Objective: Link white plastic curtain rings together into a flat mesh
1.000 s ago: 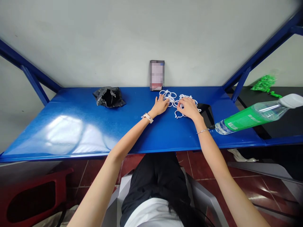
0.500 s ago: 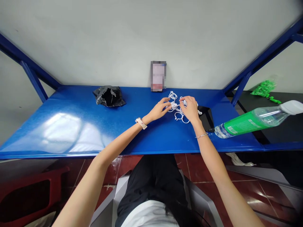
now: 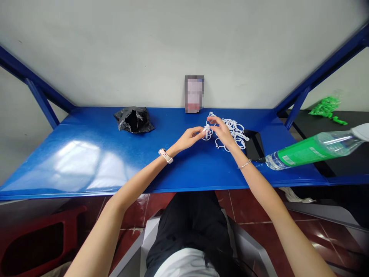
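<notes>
My left hand [image 3: 188, 139] is closed in a pinch on a small white plastic ring piece [image 3: 206, 128], whose loop hangs just below the fingertips. From the other side, my right hand [image 3: 222, 132] meets the same piece with bent fingers and thumb; its exact hold is too small to make out fully. Under and to the right of my right hand lies a loose heap of white plastic rings [image 3: 239, 143] with small knobs and tabs. One more white ring end shows behind the fingers.
A crumpled black plastic bag [image 3: 135, 120] lies open at the left. A blurred phone-like panel [image 3: 194, 94] leans on the wall. To the right are a flat black object [image 3: 254, 144], a green-labelled bottle [image 3: 305, 152] and green pieces in clear plastic [image 3: 325, 107]. Blue table [image 3: 184, 173].
My right hand has moved left from the heap to the piece at my left fingertips, uncovering more white rings. My left hand has closed on that piece. The view has shifted slightly.
</notes>
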`<state>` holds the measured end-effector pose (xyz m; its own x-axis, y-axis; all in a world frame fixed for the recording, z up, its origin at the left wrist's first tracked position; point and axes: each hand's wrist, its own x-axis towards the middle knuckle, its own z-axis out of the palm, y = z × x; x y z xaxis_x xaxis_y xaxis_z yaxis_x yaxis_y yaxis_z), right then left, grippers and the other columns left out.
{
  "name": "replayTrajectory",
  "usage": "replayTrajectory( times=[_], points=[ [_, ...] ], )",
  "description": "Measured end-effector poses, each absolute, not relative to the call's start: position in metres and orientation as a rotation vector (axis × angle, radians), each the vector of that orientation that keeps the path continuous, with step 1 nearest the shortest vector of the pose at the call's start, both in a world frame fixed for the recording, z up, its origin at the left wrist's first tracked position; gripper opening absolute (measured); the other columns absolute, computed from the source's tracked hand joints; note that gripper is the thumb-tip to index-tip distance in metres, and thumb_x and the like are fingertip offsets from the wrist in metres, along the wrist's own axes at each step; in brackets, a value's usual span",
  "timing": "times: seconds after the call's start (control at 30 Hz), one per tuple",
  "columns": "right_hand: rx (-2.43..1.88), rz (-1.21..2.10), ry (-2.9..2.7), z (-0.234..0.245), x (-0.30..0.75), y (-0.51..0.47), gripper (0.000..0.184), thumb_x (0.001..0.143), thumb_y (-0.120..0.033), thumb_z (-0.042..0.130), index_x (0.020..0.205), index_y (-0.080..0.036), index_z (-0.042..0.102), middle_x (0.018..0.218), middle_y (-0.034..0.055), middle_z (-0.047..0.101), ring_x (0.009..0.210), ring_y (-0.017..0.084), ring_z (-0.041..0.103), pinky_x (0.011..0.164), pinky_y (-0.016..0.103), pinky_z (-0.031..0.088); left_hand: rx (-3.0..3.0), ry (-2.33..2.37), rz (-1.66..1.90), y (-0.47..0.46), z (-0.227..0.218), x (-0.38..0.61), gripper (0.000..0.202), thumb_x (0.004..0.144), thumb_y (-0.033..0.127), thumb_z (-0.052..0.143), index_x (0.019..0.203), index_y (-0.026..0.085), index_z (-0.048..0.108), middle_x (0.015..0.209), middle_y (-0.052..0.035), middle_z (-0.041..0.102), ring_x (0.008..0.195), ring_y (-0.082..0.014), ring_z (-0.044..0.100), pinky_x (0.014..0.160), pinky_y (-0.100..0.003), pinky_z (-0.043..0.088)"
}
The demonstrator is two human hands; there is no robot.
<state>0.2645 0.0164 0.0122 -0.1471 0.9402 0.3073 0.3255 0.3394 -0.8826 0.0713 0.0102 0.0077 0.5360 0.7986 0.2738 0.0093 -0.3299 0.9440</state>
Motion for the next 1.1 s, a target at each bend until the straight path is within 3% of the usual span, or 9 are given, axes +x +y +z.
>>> replayTrajectory(
  times=[0.07, 0.13, 0.3, 0.4, 0.5, 0.6, 0.7, 0.83, 1.1],
  points=[
    [-1.066, 1.046, -1.73, 0.009, 0.272, 0.02, 0.034, 0.082, -0.037, 0.066, 0.115, -0.028, 0.065, 0.122, 0.0051, 0.07, 0.115, 0.026, 0.066, 0.099, 0.044, 0.054, 1.692, 0.656, 0.924, 0.01, 0.013, 0.071, 0.048, 0.092, 0.061, 0.057, 0.079, 0.015, 0.058, 0.078, -0.0013, 0.058, 0.075, -0.0125, 0.052, 0.075, -0.027, 0.044],
    [-1.013, 1.154, -1.782, 0.005, 0.274, 0.02, 0.034, 0.081, -0.037, 0.069, 0.113, -0.026, 0.067, 0.11, 0.0051, 0.074, 0.104, 0.025, 0.07, 0.095, 0.043, 0.056, 1.69, 0.65, 0.902, 0.009, 0.015, 0.067, 0.047, 0.091, 0.061, 0.059, 0.08, 0.015, 0.06, 0.081, -0.0023, 0.06, 0.078, -0.0133, 0.054, 0.078, -0.028, 0.045],
    [-1.088, 0.995, -1.794, 0.005, 0.27, 0.015, 0.021, 0.086, -0.039, 0.062, 0.095, -0.021, 0.071, 0.081, 0.0033, 0.071, 0.073, 0.02, 0.068, 0.077, 0.04, 0.056, 1.826, 0.77, 0.885, 0.01, 0.012, 0.049, 0.047, 0.084, 0.062, 0.066, 0.08, 0.016, 0.063, 0.109, -0.0092, 0.064, 0.094, -0.0186, 0.062, 0.081, -0.03, 0.051],
    [-1.127, 0.951, -1.756, 0.008, 0.272, 0.014, 0.021, 0.087, -0.035, 0.058, 0.092, -0.021, 0.072, 0.073, 0.0019, 0.068, 0.065, 0.018, 0.065, 0.069, 0.036, 0.054, 2.03, 0.919, 0.91, 0.014, 0.005, 0.04, 0.043, 0.086, 0.06, 0.065, 0.079, 0.017, 0.062, 0.103, -0.008, 0.065, 0.096, -0.0204, 0.062, 0.081, -0.032, 0.051],
    [-1.155, 0.893, -1.759, 0.009, 0.275, 0.015, 0.02, 0.087, -0.029, 0.055, 0.09, -0.021, 0.073, 0.073, 0.0017, 0.068, 0.063, 0.017, 0.063, 0.065, 0.034, 0.052, 2.155, 1.093, 0.924, 0.017, -0.003, 0.036, 0.035, 0.085, 0.051, 0.07, 0.089, 0.018, 0.061, 0.094, -0.0049, 0.065, 0.085, -0.0184, 0.061, 0.078, -0.032, 0.051],
    [-1.27, 0.667, -1.782, 0.009, 0.281, 0.017, 0.022, 0.087, -0.024, 0.05, 0.087, -0.021, 0.072, 0.078, 0.0036, 0.071, 0.066, 0.019, 0.063, 0.067, 0.035, 0.051, 2.162, 1.185, 0.923, 0.017, -0.008, 0.035, 0.04, 0.081, 0.039, 0.077, 0.11, 0.017, 0.059, 0.103, -0.0051, 0.066, 0.084, -0.0175, 0.062, 0.078, -0.031, 0.051],
    [-1.44, 0.315, -1.794, 0.01, 0.289, 0.019, 0.026, 0.088, -0.017, 0.045, 0.086, -0.02, 0.071, 0.09, 0.0077, 0.074, 0.075, 0.022, 0.065, 0.075, 0.038, 0.051, 2.219, 1.217, 0.895, 0.015, -0.007, 0.034, 0.047, 0.082, 0.036, 0.076, 0.121, 0.017, 0.059, 0.112, -0.0069, 0.065, 0.088, -0.0188, 0.063, 0.081, -0.032, 0.052],
    [-1.641, 0.039, -1.833, 0.009, 0.301, 0.022, 0.026, 0.087, -0.014, 0.044, 0.088, -0.02, 0.069, 0.097, 0.0115, 0.072, 0.082, 0.026, 0.065, 0.082, 0.043, 0.049, 2.269, 1.241, 0.881, 0.013, -0.001, 0.032, 0.045, 0.084, 0.037, 0.075, 0.122, 0.018, 0.061, 0.115, -0.0076, 0.062, 0.087, -0.0185, 0.062, 0.081, -0.033, 0.052],
    [-1.696, -0.102, -1.849, 0.012, 0.299, 0.014, 0.03, 0.083, -0.014, 0.049, 0.107, -0.02, 0.066, 0.121, 0.0176, 0.062, 0.115, 0.038, 0.055, 0.092, 0.056, 0.045, 2.293, 1.32, 0.87, 0.003, 0.008, 0.034, 0.041, 0.082, 0.036, 0.076, 0.115, 0.02, 0.057, 0.111, -0.0057, 0.06, 0.087, -0.0193, 0.061, 0.078, -0.032, 0.05]
  ],
)
